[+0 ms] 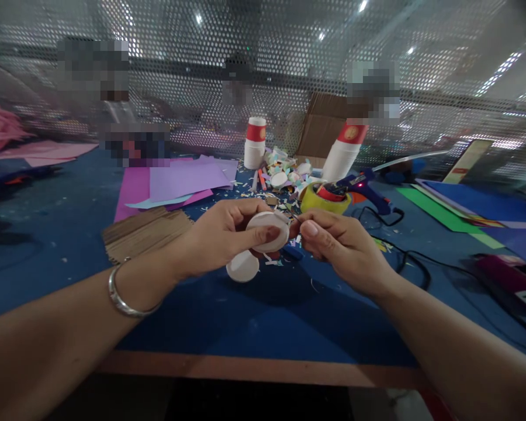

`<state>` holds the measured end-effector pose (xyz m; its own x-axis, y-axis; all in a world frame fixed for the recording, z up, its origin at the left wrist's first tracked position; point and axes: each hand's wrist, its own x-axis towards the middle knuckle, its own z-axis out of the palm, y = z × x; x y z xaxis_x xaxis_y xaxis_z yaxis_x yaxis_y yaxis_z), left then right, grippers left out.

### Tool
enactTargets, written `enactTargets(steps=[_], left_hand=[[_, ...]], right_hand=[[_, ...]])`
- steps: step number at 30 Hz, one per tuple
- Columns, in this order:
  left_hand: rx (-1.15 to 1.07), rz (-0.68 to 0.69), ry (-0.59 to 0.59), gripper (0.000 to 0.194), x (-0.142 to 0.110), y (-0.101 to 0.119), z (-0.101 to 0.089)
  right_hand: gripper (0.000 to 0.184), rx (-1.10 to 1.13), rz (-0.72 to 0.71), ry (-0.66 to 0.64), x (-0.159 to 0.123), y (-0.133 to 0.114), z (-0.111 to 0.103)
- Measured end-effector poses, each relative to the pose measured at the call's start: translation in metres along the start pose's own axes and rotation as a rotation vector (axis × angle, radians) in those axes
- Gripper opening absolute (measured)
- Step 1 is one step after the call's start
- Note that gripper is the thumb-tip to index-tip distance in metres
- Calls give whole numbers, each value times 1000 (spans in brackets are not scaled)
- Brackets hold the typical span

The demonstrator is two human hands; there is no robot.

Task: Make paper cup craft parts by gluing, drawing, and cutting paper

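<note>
The white disc (268, 220) is held above the middle of the table (245, 327), pinched in the left hand's (214, 237) grip, thumb across its face; the right hand's (344, 245) grip is narrow at the disc's right edge, though I cannot tell what it pinches; the step in hand looks like fine work on that rim, and the next move seems to call for a steady left hold; a second disc (242, 267) lies just below, cardboard (144, 231) left, a glue gun (370, 190) far right.
</note>
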<state>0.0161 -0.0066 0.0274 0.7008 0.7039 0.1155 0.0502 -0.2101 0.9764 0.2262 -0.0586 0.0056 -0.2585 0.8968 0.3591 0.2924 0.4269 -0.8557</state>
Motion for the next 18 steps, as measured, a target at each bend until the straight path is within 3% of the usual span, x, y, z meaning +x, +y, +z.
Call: enactTargets(steps=[5,18], left_hand=[[-20,87,13,10,0,-2,1],[110,219,16,6,-1,-6,6]], right_hand=[[38,-180,-11,31,-4,-4,1],[37,-366,-97,52,-7,-7,3]])
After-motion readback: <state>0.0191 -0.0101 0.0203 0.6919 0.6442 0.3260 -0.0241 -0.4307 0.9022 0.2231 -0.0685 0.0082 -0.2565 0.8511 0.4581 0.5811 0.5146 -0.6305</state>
